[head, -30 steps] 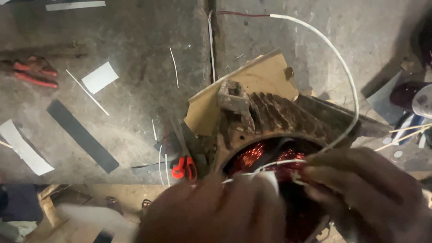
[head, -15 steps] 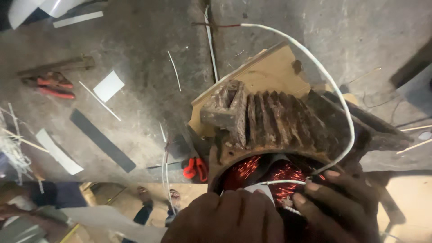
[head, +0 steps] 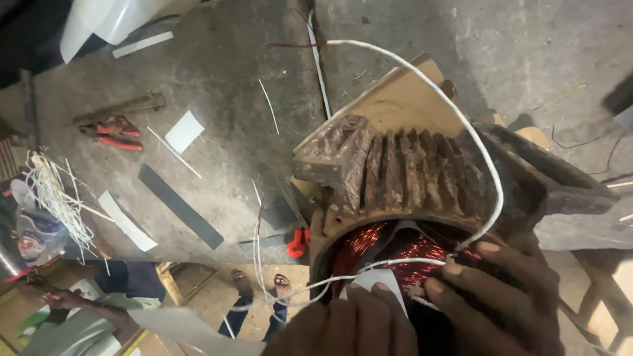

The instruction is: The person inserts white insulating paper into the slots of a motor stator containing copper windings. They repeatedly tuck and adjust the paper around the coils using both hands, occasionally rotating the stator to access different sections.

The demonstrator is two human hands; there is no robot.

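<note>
A rusty finned motor housing [head: 409, 175] lies on the bench with red copper windings [head: 402, 247] showing in its open end. My left hand [head: 343, 326] rests at the lower rim and presses a white paper strip [head: 379, 282] against the windings. My right hand [head: 491, 296] grips the rim on the right side, fingers pinching a white sleeved wire [head: 475, 145] that loops up over the housing and across the opening.
A wooden board [head: 402, 99] lies under the housing. Red-handled pliers [head: 112, 132], a dark strip [head: 179, 206], white paper pieces [head: 184, 130] and a bundle of white sleeves [head: 56, 198] lie on the grey bench at left. A person's sandalled feet [head: 264, 287] show below the bench edge.
The view has shifted so the housing sits lower right and closer. Both hands stay at the winding opening; the right fingers have closed in on the white wire.
</note>
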